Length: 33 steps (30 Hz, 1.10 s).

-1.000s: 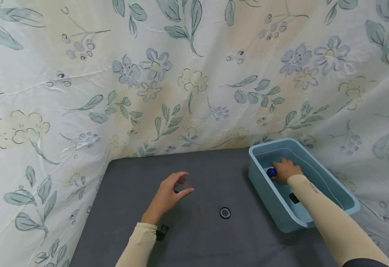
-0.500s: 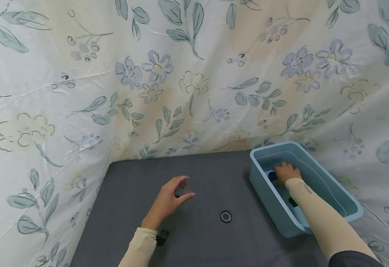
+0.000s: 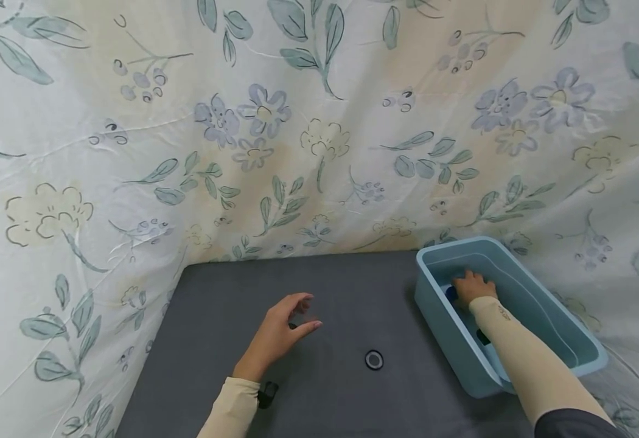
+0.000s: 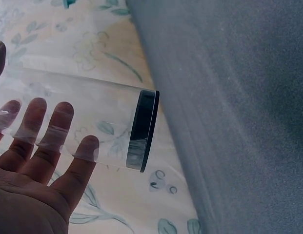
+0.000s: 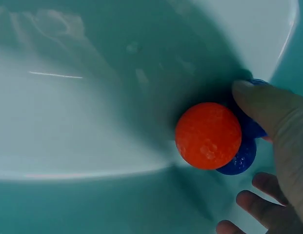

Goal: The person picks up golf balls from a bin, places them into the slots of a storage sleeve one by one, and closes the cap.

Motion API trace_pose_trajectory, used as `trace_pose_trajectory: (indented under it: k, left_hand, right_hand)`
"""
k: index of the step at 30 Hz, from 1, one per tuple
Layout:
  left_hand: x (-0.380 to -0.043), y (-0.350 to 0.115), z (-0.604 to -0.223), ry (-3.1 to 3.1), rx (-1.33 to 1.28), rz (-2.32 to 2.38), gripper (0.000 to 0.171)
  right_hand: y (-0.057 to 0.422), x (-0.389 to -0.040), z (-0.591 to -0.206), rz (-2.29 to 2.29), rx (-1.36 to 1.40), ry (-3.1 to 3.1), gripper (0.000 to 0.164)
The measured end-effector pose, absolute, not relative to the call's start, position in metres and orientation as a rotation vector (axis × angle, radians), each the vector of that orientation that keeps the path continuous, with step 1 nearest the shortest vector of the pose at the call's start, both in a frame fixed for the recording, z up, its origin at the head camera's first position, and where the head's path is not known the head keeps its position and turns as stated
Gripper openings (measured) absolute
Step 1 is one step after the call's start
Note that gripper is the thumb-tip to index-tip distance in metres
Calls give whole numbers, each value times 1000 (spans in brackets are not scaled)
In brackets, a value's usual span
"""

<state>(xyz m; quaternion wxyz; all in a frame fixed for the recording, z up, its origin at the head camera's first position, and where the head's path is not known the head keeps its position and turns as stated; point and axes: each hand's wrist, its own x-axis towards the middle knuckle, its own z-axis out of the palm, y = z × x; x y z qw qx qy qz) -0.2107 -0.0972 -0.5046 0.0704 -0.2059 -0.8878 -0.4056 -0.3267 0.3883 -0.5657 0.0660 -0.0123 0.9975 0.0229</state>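
Note:
My left hand (image 3: pixel 278 331) holds a clear cylindrical container (image 4: pixel 107 124) with a black end cap (image 4: pixel 143 130). Its fingers show through the transparent wall in the left wrist view, the thumb at the opposite side. My right hand (image 3: pixel 474 288) is down inside the light blue bin (image 3: pixel 428 304). There its thumb lies on a blue ball (image 5: pixel 250 119), pinching it against a finger mostly hidden behind. An orange ball (image 5: pixel 208 135) sits right beside it, and a second blue ball (image 5: pixel 240 158) peeks out below. The other right fingers are spread near the bin wall.
A small black ring-like disc (image 3: pixel 374 359) lies on the grey tabletop (image 3: pixel 330 292) between the left hand and the bin. A floral cloth (image 3: pixel 325 140) hangs behind and to both sides of the table. The bin stands at the table's right side.
My right hand has shifted slightly over the blue ball, so less of it shows in the head view. The left hand keeps its hold almost still. The whole head view has drifted a little.

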Motion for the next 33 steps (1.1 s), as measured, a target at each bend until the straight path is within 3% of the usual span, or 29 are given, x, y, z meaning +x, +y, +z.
trace_pose_trajectory:
  k: [17,33]
  left_hand:
    - [-211,-96,-502,-2686,-635,-1233,54]
    - [-211,-90,-503,-2677,-665,-1225,53]
  right_hand:
    - [393,-326,-556,77,-92,3103,53]
    - [400,-313,-513,-495,-30,3076,63]
